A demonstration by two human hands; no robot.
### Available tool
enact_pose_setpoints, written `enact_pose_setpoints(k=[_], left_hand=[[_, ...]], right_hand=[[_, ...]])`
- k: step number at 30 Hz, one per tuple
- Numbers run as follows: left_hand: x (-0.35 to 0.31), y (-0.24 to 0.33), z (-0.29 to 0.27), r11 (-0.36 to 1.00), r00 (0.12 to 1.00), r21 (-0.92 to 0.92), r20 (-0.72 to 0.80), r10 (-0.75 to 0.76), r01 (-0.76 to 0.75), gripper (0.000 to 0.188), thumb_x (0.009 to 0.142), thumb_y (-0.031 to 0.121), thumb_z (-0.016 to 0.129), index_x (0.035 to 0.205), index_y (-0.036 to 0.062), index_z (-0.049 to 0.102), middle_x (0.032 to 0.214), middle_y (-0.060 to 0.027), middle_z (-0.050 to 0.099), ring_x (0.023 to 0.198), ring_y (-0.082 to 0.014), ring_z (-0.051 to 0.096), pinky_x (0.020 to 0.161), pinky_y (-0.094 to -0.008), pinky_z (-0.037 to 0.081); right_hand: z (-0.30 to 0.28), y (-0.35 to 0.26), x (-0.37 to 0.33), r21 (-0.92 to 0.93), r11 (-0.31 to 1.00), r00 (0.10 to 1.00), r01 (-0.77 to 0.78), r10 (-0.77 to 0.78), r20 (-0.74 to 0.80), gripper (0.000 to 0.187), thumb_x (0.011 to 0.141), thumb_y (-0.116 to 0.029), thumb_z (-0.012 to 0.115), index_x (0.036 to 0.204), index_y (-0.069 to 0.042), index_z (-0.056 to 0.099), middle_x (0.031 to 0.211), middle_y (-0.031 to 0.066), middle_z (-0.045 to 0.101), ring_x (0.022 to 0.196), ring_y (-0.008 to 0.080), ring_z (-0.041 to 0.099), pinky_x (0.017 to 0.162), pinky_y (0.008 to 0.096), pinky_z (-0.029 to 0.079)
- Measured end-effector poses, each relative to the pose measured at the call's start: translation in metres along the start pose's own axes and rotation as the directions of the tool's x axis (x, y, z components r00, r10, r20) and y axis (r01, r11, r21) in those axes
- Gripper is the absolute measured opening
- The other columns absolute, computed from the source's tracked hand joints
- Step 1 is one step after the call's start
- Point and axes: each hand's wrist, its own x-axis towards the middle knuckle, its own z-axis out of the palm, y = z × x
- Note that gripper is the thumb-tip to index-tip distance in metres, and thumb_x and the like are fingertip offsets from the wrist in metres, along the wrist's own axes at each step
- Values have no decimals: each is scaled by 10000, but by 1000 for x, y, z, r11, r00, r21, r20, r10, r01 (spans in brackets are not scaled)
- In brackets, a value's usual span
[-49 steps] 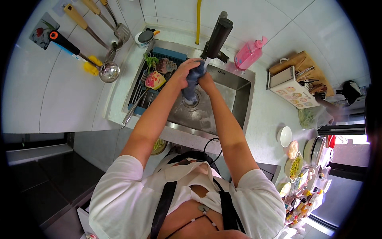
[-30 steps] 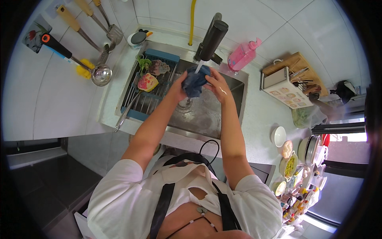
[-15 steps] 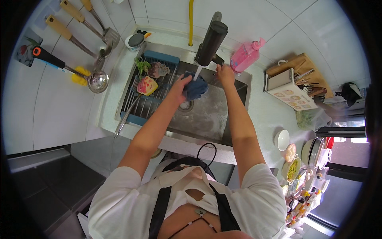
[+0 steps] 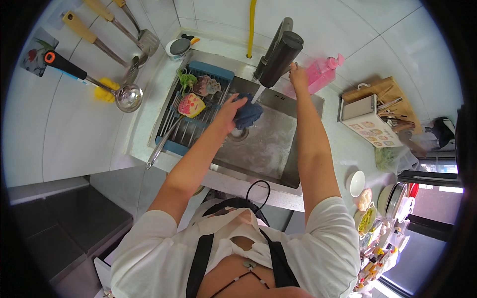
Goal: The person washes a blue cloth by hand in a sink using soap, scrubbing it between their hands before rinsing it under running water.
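Note:
My left hand point(image 4: 229, 115) grips a wet, dark blue cloth point(image 4: 248, 111) inside the steel sink point(image 4: 266, 154). Water from the black faucet point(image 4: 281, 58) runs down onto the cloth. At the faucet's right side, my right hand point(image 4: 299, 78) has its fingers closed round the small side lever, which they mostly hide. Close behind that hand stands a pink pump bottle point(image 4: 322, 74).
A blue-ended drying rack point(image 4: 211, 71) over the sink's left side holds sponges, greens and a long metal handle. Ladles and spatulas point(image 4: 128, 98) hang on the left wall. A knife holder point(image 4: 362, 119) and a white bowl point(image 4: 355, 184) stand on the right counter.
My right hand has moved up and away from me at the faucet lever. My left hand keeps the cloth under the stream. The whole view has shifted slightly.

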Motion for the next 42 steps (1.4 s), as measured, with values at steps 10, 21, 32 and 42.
enact_pose_setpoints(k=[10, 21, 32, 42], left_hand=[[28, -24, -20, 989, 995, -110, -25, 95, -97, 258, 851, 224, 500, 1057, 69, 482, 995, -82, 545, 910, -222, 544, 765, -390, 457], [58, -28, -48, 84, 549, 934, 130, 826, -346, 291, 866, 242, 435, 1115, 92, 457, 1001, -50, 513, 851, -182, 530, 708, -357, 450], [12, 11, -1, 993, 983, 39, -144, 113, -108, 279, 901, 248, 369, 1158, 141, 384, 1024, -56, 501, 870, -226, 530, 780, -472, 421], [32, -14, -12, 965, 989, -231, 100, -106, 126, 281, 906, 226, 346, 1054, 14, 456, 1066, -126, 525, 938, -246, 531, 823, -394, 446]], right_hand=[[66, 30, -162, 392, 903, 865, -178, -47, 500, 207, 772, -82, 513, 978, -61, 514, 750, 38, 555, 622, 129, 538, 529, 250, 434], [33, 20, -190, 634, 715, 885, -295, -46, 463, 275, 746, -94, 544, 1019, -67, 556, 854, 7, 572, 780, 104, 503, 682, 234, 397], [36, 89, -199, 9, 962, 913, -273, 256, 317, 405, 689, -206, 670, 1025, -46, 509, 931, 82, 587, 855, 165, 573, 721, 277, 447], [72, 19, -189, 593, 794, 910, 132, -334, 245, 918, 516, -140, 782, 1289, -72, 292, 1236, 175, 386, 1142, 307, 396, 906, 331, 378]])
